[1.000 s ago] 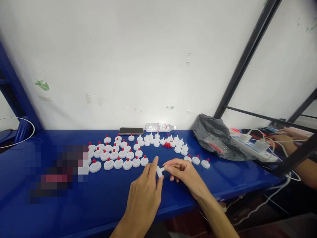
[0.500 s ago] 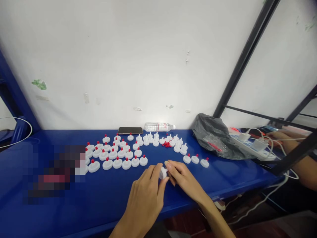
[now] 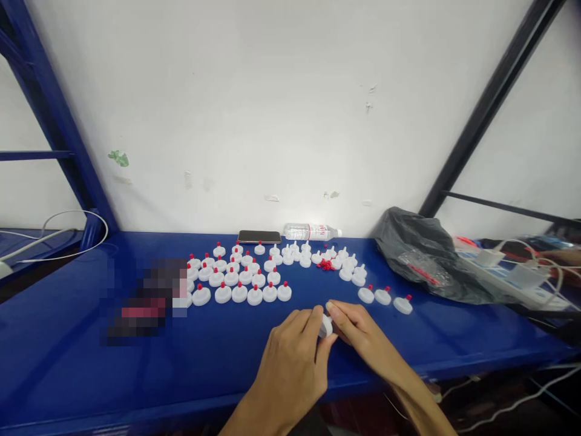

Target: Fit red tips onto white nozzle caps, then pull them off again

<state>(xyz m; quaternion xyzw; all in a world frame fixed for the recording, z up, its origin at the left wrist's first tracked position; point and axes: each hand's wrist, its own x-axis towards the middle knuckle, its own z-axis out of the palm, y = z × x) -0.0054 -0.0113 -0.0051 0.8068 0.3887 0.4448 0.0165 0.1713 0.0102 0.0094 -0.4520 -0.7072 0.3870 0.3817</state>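
My left hand point(image 3: 295, 348) grips a white round nozzle cap point(image 3: 325, 327) by its disc, tilted with the spout toward the right. Closed around the spout end is my right hand point(image 3: 370, 342); its fingers hide the tip, so I cannot see whether a red piece is there. Beyond the hands lies a small pile of red tips point(image 3: 325, 265). White caps with bare spouts point(image 3: 305, 259) stand around that pile. To the left are several rows of white caps with red tips point(image 3: 255, 295), and a short row of red-tipped caps point(image 3: 382, 296) sits to the right.
A phone point(image 3: 259, 237) and a clear plastic bottle point(image 3: 313, 232) lie along the wall. At the right are a black plastic bag point(image 3: 408, 248) and a power strip point(image 3: 512, 275) with white cables. A pixelated dark patch point(image 3: 145, 303) covers part of the blue table point(image 3: 218, 357).
The view has swung left, so the table and everything on it appear further right. Both hands keep hold of the same cap, with little change in grip.
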